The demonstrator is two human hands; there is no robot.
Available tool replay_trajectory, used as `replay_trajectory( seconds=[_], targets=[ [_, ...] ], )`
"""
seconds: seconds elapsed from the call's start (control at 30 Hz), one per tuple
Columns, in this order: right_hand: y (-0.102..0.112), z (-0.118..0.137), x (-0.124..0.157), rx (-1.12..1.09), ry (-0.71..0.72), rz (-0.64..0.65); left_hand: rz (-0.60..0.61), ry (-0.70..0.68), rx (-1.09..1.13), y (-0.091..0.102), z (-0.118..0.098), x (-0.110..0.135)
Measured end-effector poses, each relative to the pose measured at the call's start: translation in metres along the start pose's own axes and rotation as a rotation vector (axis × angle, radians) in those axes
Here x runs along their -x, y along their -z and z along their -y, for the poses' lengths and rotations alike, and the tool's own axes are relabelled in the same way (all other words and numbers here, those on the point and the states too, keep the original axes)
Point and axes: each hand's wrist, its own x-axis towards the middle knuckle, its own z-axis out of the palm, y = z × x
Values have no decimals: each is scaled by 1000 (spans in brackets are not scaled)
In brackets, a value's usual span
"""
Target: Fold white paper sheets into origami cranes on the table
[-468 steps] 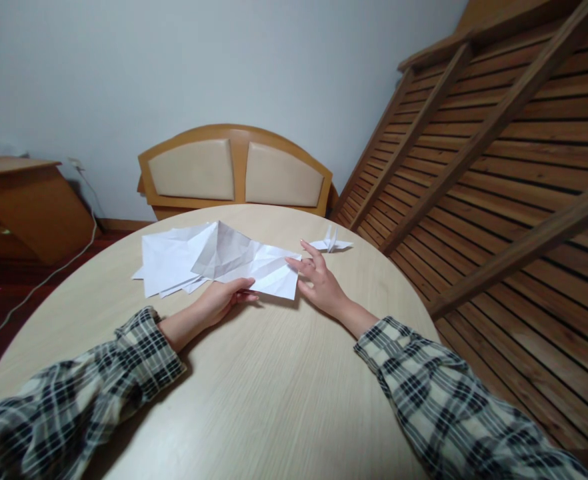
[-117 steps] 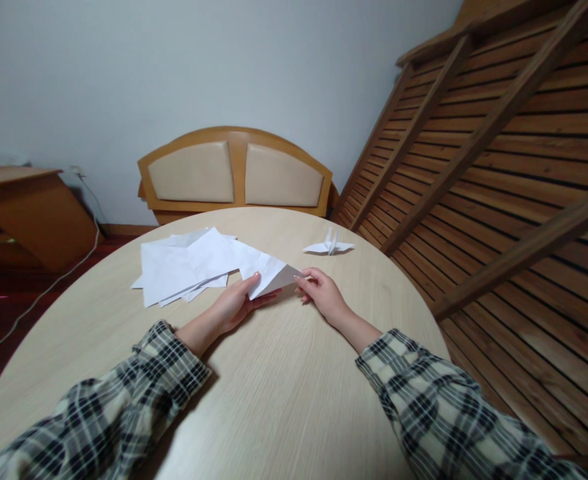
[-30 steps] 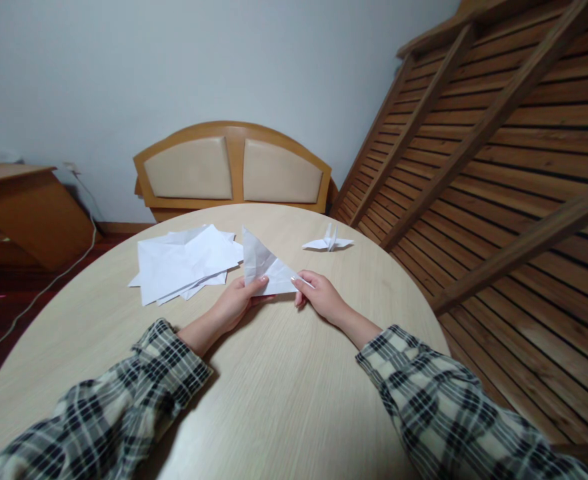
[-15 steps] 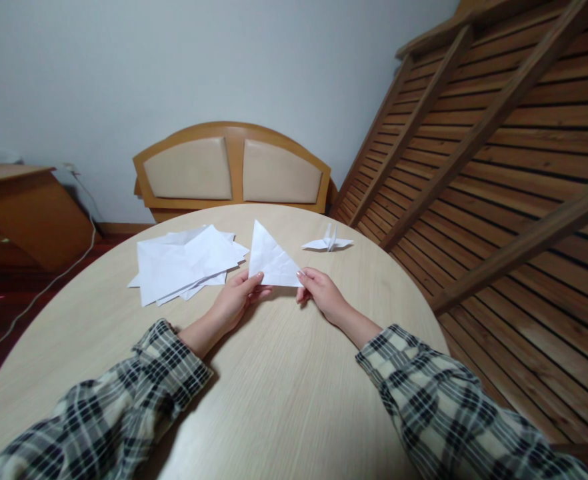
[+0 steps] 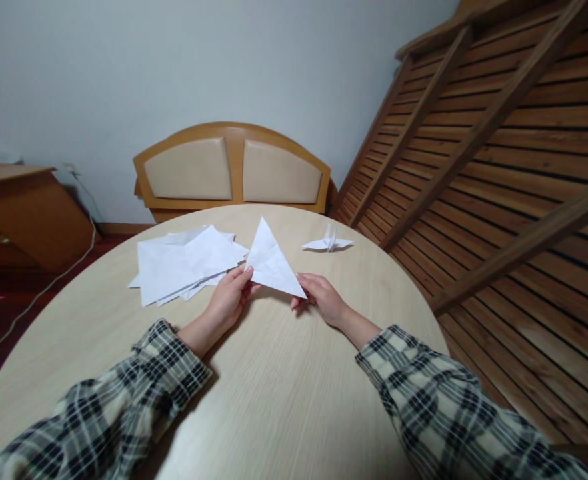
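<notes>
Left hand (image 5: 230, 293) pinched the lower left corner of a white paper triangle (image 5: 273, 263) at mid-frame; the right hand (image 5: 324, 299) met its lower right corner, grip unclear. Loose sheets (image 5: 181, 263) lay centre-left, a paper crane (image 5: 329, 244) centre-right.

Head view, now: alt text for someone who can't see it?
A white paper triangle is pinched in a person's left-hand grip, with the right-hand grip at its near right corner, over a round pale table. Loose white sheets lie to its left and a folded paper bird to its right.
</notes>
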Motion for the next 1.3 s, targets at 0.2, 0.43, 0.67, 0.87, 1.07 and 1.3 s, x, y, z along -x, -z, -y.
replay_trajectory(
  seconds=[0.2, 0.43, 0.67, 0.87, 1.07, 1.3],
  targets=[
    [0, -1, -3, 6, -52, -17, 55, 30, -80, 1, -1, 1],
    [1, -4, -4, -16, -60, -64, 155, 75, -165, -2, -4, 6],
    [-2, 0, -2, -26, -50, -66, 232, 89, -180, 1, -2, 6],
    [-2, 1, -2, -20, -44, -66, 232, 91, -170, 1, -3, 7],
    [0, -3, -3, -4, -24, -57, 220, 94, -162, -1, -4, 7],
    [-1, -2, -3, -8, -28, -53, 202, 76, -177, -1, -4, 8]
  ],
)
